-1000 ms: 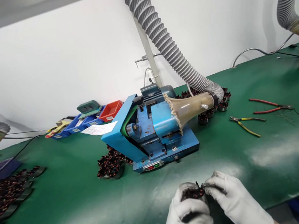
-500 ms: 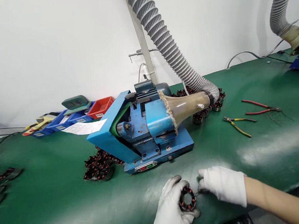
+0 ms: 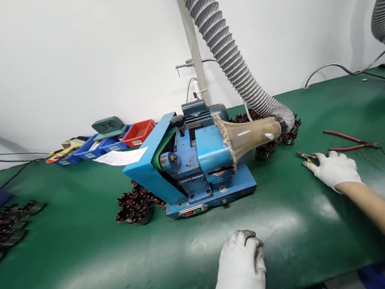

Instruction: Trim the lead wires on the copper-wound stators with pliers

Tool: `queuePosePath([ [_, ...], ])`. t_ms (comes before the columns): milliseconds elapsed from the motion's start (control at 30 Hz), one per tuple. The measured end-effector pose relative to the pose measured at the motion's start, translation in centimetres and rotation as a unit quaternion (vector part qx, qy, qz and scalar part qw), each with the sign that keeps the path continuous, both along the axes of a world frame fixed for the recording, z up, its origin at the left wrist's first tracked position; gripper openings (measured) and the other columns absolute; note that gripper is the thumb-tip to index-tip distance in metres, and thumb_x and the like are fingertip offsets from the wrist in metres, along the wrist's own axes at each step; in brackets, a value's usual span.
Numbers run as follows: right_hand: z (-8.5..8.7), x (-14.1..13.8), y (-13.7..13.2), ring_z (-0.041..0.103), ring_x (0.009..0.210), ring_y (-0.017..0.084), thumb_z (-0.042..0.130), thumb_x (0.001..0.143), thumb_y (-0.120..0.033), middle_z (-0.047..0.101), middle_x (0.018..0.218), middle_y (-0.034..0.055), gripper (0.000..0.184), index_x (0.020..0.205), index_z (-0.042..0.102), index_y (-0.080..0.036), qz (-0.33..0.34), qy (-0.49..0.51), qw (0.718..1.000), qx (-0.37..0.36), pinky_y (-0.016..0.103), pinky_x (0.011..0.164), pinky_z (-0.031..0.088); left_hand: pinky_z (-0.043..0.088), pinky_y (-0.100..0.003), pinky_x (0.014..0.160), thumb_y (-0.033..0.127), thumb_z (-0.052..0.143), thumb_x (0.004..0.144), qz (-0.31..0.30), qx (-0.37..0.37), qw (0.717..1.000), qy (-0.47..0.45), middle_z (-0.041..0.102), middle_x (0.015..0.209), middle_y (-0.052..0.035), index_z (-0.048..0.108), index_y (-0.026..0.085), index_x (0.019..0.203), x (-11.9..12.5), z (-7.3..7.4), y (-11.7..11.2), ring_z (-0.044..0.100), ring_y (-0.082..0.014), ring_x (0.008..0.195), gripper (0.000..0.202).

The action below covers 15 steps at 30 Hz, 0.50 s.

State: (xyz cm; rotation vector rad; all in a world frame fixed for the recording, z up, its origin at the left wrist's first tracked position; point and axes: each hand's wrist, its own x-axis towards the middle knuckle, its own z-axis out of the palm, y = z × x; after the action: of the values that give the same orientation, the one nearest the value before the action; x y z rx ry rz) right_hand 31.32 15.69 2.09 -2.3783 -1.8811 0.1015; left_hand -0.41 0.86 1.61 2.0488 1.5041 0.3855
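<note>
My left hand (image 3: 239, 262), in a white glove with dark fingertips, is closed near the front edge of the bench. The wound motor stator it held is now hidden behind the curled fingers, and a thin wire (image 3: 270, 237) sticks out beside them. My right hand (image 3: 336, 169), also gloved, reaches over the yellow-handled cutting pliers (image 3: 303, 155) lying on the bench. Its thumb and fingers are apart and cover most of the handles. Just behind it lie red-handled pliers (image 3: 347, 148) and some loose wire bits.
A blue belt grinding machine (image 3: 211, 192) stands mid-bench, its extraction hose (image 3: 235, 58) rising behind. Several stators (image 3: 135, 207) sit left of it, others (image 3: 262, 152) behind its right side, and more (image 3: 6, 230) at far left. Blue bins (image 3: 89, 150) and a red bin (image 3: 139, 132) line the wall.
My right hand has left the stator and moved right and away to the yellow-handled pliers. My left hand has turned, so the stator no longer shows. The view has shifted slightly left.
</note>
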Motion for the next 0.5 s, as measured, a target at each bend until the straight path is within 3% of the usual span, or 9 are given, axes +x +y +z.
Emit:
queuePosePath([
  [133, 0.1, -1.1, -0.7, 0.053, 0.095, 0.045, 0.034, 0.085, -0.057, 0.055, 0.095, 0.0324, 0.067, 0.107, 0.056, 0.003, -0.038, 0.061, 0.997, -0.026, 0.046, 0.068, 0.034, 0.045, -0.039, 0.073, 0.004, 0.047, 0.070, 0.005, -0.018, 1.000, 0.023, 0.060, 0.090, -0.0035, 0.059, 0.021, 0.081, 0.4, -0.1, 0.1, 0.054, -0.0232, 0.083, 0.024],
  [233, 0.3, -2.1, -2.1, 0.051, 0.103, 0.043, 0.034, 0.087, -0.041, 0.050, 0.111, 0.0330, 0.054, 0.118, 0.046, 0.002, -0.082, 0.122, 0.989, 0.001, 0.044, 0.072, 0.038, 0.042, -0.038, 0.073, 0.005, 0.046, 0.071, 0.025, -0.015, 1.000, -0.002, 0.060, 0.088, -0.0026, 0.059, 0.021, 0.079, 0.3, -0.4, 0.1, 0.053, -0.0225, 0.082, 0.022],
  [300, 0.1, -3.3, -4.5, 0.052, 0.104, 0.036, 0.031, 0.089, -0.033, 0.050, 0.115, 0.0299, 0.049, 0.123, 0.041, 0.000, -0.081, 0.173, 0.982, 0.008, 0.040, 0.077, 0.040, 0.040, -0.037, 0.073, 0.004, 0.046, 0.071, 0.039, -0.019, 0.999, -0.027, 0.059, 0.086, -0.0016, 0.058, 0.021, 0.077, 0.3, -0.5, 0.0, 0.052, -0.0217, 0.082, 0.022],
  [367, -0.4, -4.9, -8.0, 0.061, 0.086, 0.025, 0.032, 0.090, -0.036, 0.061, 0.100, 0.0212, 0.043, 0.119, 0.046, -0.007, -0.036, 0.264, 0.963, -0.045, 0.033, 0.071, 0.046, 0.038, -0.036, 0.073, 0.004, 0.045, 0.071, 0.051, -0.027, 0.997, -0.047, 0.058, 0.085, -0.0008, 0.056, 0.021, 0.075, 0.4, -0.6, -0.1, 0.050, -0.0206, 0.081, 0.021],
  [400, -0.7, -5.8, -9.9, 0.062, 0.071, 0.021, 0.032, 0.090, -0.038, 0.064, 0.089, 0.0166, 0.041, 0.114, 0.050, -0.011, -0.004, 0.326, 0.941, -0.093, 0.030, 0.063, 0.047, 0.037, -0.035, 0.073, 0.004, 0.045, 0.071, 0.057, -0.029, 0.996, -0.057, 0.058, 0.084, -0.0006, 0.056, 0.021, 0.075, 0.4, -0.6, -0.1, 0.049, -0.0202, 0.081, 0.020],
  [433, -1.0, -6.8, -11.8, 0.062, 0.069, 0.022, 0.037, 0.088, -0.045, 0.065, 0.085, 0.0153, 0.045, 0.114, 0.051, -0.011, 0.037, 0.446, 0.874, -0.190, 0.030, 0.060, 0.048, 0.036, -0.035, 0.074, 0.005, 0.045, 0.072, 0.063, -0.031, 0.995, -0.066, 0.057, 0.085, -0.0004, 0.055, 0.021, 0.075, 0.4, -0.7, -0.1, 0.049, -0.0198, 0.081, 0.020],
  [467, -1.1, -7.7, -13.5, 0.063, 0.072, 0.024, 0.047, 0.082, -0.049, 0.065, 0.081, 0.0132, 0.049, 0.111, 0.052, -0.010, 0.052, 0.514, 0.821, -0.245, 0.031, 0.062, 0.050, 0.035, -0.035, 0.074, 0.005, 0.044, 0.074, 0.068, -0.030, 0.995, -0.073, 0.057, 0.085, -0.0003, 0.055, 0.021, 0.076, 0.5, -0.8, -0.2, 0.048, -0.0195, 0.081, 0.019],
  [500, -1.1, -8.6, -14.9, 0.062, 0.088, 0.026, 0.053, 0.079, -0.048, 0.065, 0.090, 0.0126, 0.050, 0.112, 0.054, -0.011, 0.054, 0.546, 0.790, -0.274, 0.032, 0.075, 0.050, 0.034, -0.035, 0.074, 0.007, 0.043, 0.075, 0.074, -0.025, 0.994, -0.078, 0.056, 0.085, -0.0004, 0.055, 0.021, 0.076, 0.5, -0.9, -0.2, 0.047, -0.0193, 0.081, 0.018],
])
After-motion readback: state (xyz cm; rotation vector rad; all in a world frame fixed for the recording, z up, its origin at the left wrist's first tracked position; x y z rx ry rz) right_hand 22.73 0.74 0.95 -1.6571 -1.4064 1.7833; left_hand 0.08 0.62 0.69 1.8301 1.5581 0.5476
